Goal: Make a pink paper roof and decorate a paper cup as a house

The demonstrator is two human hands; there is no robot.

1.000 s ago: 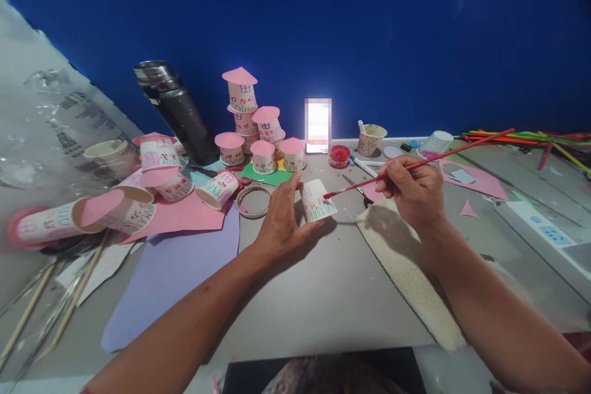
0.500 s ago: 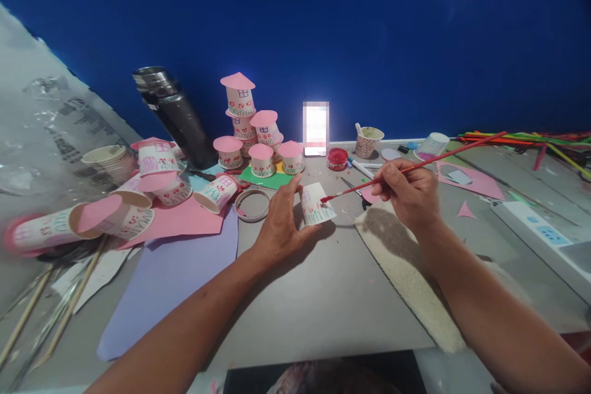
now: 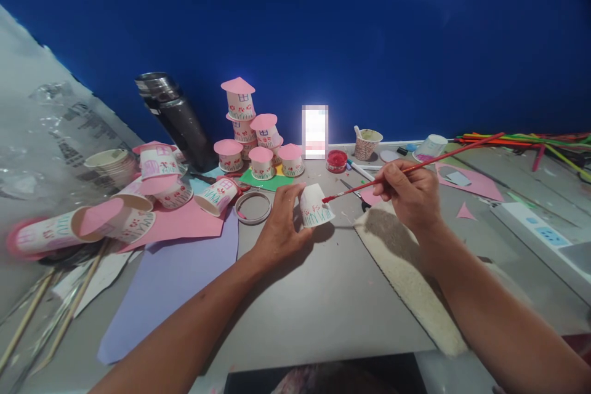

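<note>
My left hand (image 3: 286,221) is closed around a white paper cup (image 3: 314,208), held upside down and a little tilted over the table. Green grass strokes and red marks are painted on the cup's side. In my right hand (image 3: 410,191) is a long red paintbrush (image 3: 455,151), pinched between thumb and fingers. Its red-loaded tip is at the cup's right side, touching or very close to it. An open jar of red paint (image 3: 337,160) stands beyond the cup. Painted cups with pink cone roofs (image 3: 237,101) are stacked at the back.
To the left lie more decorated cups (image 3: 127,221), purple paper (image 3: 175,289) and a dark flask (image 3: 178,123). A lit phone (image 3: 315,132) stands at the wall. On the right are a cream cloth (image 3: 410,277), a power strip (image 3: 545,240), scissors (image 3: 355,194) and a spotted cup (image 3: 367,144).
The cup has turned slightly in my left hand, so more red marks face me. The brush tip stays near its right side. My right hand has barely moved.
</note>
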